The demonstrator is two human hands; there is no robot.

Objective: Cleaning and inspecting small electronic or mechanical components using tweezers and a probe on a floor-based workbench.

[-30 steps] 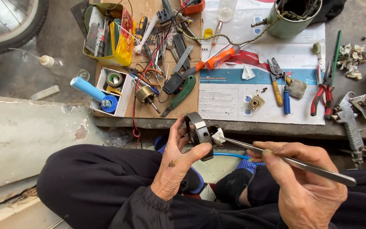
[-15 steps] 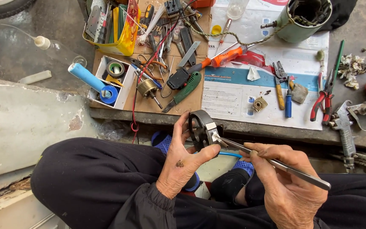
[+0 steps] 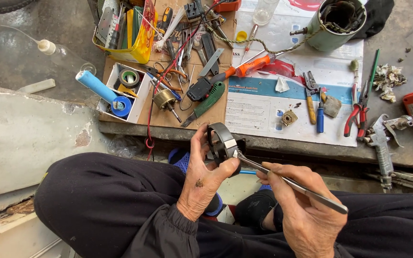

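Our left hand point(image 3: 201, 184) grips a black ring-shaped part point(image 3: 222, 143); our right hand point(image 3: 304, 210) pinches long tweezers point(image 3: 288, 180) against it. White box point(image 3: 142, 98) holds tape rolls point(image 3: 129, 77); green can point(image 3: 328, 36) is full of wires.

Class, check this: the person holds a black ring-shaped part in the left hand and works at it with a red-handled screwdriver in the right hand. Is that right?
Not quite. In the head view the right hand holds a slim metal tool, not a red-handled screwdriver. The left hand does hold the black ring-shaped part.

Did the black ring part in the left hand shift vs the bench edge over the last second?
Cannot tell for sure: the camera itself moves. The black ring part, held by the left hand, sits at the bench edge in every frame, so any shift is slight.
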